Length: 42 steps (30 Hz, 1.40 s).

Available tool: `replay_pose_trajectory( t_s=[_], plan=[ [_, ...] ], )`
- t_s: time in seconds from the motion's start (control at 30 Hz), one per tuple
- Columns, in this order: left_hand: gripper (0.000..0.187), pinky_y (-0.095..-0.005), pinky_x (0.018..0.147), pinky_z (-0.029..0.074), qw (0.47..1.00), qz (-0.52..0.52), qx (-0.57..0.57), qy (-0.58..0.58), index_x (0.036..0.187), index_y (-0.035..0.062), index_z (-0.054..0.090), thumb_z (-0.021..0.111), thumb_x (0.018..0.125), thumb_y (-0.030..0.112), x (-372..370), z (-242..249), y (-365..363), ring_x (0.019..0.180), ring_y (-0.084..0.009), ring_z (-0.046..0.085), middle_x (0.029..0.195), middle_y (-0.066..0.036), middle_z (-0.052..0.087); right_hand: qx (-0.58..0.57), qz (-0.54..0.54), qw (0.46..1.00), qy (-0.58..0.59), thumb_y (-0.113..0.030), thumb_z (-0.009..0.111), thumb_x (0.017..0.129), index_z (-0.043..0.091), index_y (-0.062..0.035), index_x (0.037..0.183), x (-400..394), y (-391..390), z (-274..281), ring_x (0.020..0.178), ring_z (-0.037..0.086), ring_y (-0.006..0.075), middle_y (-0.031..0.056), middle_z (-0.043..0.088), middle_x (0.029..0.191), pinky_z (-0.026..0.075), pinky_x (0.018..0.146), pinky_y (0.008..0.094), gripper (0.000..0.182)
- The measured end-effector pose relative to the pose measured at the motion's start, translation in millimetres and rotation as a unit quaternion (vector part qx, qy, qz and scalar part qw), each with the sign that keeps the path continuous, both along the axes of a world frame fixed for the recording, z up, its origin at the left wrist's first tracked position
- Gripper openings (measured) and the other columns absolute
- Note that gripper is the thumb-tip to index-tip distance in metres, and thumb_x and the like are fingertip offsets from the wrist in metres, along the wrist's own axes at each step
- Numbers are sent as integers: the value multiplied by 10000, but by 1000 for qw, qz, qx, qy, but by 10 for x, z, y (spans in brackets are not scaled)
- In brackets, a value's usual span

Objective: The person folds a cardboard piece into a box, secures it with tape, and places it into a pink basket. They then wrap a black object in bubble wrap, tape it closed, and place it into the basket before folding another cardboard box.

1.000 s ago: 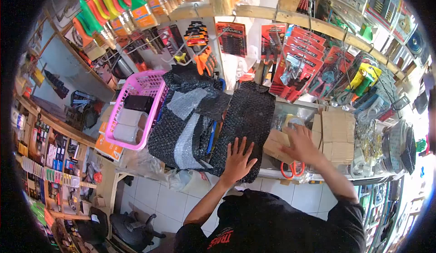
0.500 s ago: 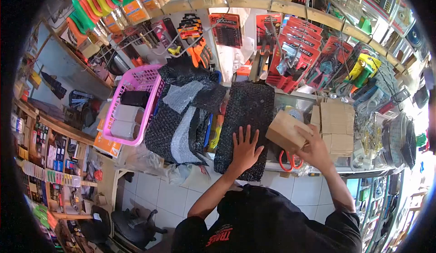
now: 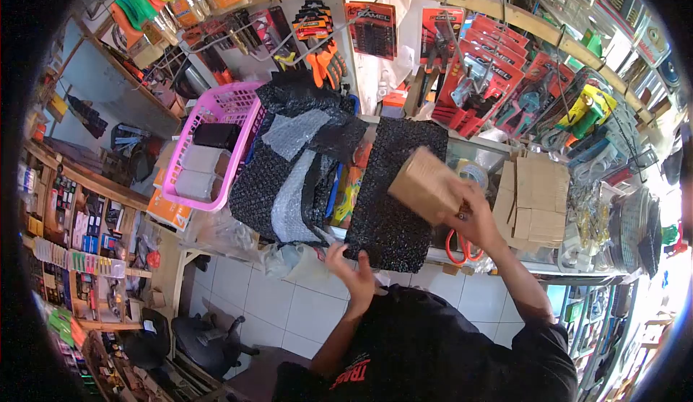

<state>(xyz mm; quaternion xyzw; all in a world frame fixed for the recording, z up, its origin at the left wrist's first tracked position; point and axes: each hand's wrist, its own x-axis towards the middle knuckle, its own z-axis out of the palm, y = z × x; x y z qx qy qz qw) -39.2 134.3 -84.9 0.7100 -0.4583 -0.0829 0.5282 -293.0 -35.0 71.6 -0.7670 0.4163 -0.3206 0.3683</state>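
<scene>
My right hand [image 3: 474, 218] is closed round the end of a brown cardboard box [image 3: 426, 187], slightly blurred, held tilted over the right part of a black bubble wrap sheet [image 3: 382, 218]. At the sheet's near left corner, my left hand [image 3: 351, 273] has its thumb on the edge and its fingers curled beside it, gripping the wrap; part of that grip is hidden. Red-handled scissors [image 3: 462, 247] lie on the counter just below my right hand. A roll of tape [image 3: 473, 173] sits behind the box.
Left of the sheet lie more black and clear bubble wrap pieces [image 3: 289, 193], beside a pink basket [image 3: 224, 153] with boxes in it. Folded cardboard [image 3: 541, 200] is on the right. Packaged tools [image 3: 480, 77] hang along the back. A black chair [image 3: 209, 348] stands at lower left.
My left hand has gone from lying flat on the bubble wrap to its near left corner. My right hand has carried the box leftward over the sheet.
</scene>
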Motion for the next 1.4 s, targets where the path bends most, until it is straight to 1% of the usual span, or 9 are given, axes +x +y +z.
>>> replay_pose_trajectory(
  t_s=[0.07,0.1,0.17,0.33,0.43,0.63,0.93,1.03,1.4],
  plan=[
    [522,-536,1184,348,990,50,21,127,1460,16,374,620,1074,268,27,-441,238,1487,-399,393,1591,-244,413,36,-4,999,-12,-160,922,794,578,-145,1512,37,-36,-42,1294,619,350,181,480,1487,608,1011,395,797],
    [540,-543,1173,366,949,15,69,306,1491,31,335,595,1088,277,38,-437,293,1489,-391,399,1594,-231,413,39,32,999,9,-156,915,799,578,-151,1513,68,-24,-56,1290,620,352,182,478,1481,611,1008,393,789],
    [576,-559,1152,401,764,-59,152,624,1553,61,256,547,1115,297,61,-386,436,1492,-374,411,1600,-206,412,46,100,993,49,-149,902,810,576,-164,1513,126,39,-97,1281,624,357,185,473,1470,617,1003,388,775],
    [735,-582,1088,490,694,-101,86,707,1506,32,292,746,1018,343,-270,-722,277,1478,-441,422,1511,-209,425,-42,103,992,53,-159,879,833,571,-187,1520,237,-339,-377,1239,646,363,201,462,1461,607,1000,413,754],
    [1028,-649,1149,420,656,-56,97,747,1604,1,-23,783,994,192,-303,-607,108,1434,-439,423,1477,-209,435,-2,109,991,77,-164,880,816,571,-207,1520,285,-398,-421,1269,618,396,211,454,1476,583,1024,436,770],
    [621,-592,1103,475,722,-63,92,683,1319,-52,290,779,994,150,-250,-470,312,1246,-356,610,1359,-237,535,-104,111,977,147,-244,896,837,572,-200,1513,235,-484,-326,1317,578,415,209,449,1496,566,1058,452,751],
    [446,-539,1004,540,722,-39,94,684,1167,-4,378,767,1002,140,-306,-270,381,1078,-292,681,1242,-235,611,-39,130,980,145,-256,902,820,572,-223,1513,232,-474,-351,1290,596,455,234,422,1526,538,1091,472,768],
    [517,-409,819,574,765,-36,81,638,868,126,365,853,951,277,-373,-28,364,725,-116,528,795,-3,461,-70,130,977,154,-240,906,812,573,-234,1512,240,-463,-340,1255,620,455,234,424,1520,544,1085,468,775],
    [279,-435,848,629,761,-94,53,639,814,55,597,712,1038,176,-288,862,141,769,-237,725,842,-86,682,-68,132,975,163,-248,929,772,594,-260,1490,274,-471,-361,1191,657,450,199,474,1469,567,1036,474,792]
  ],
)
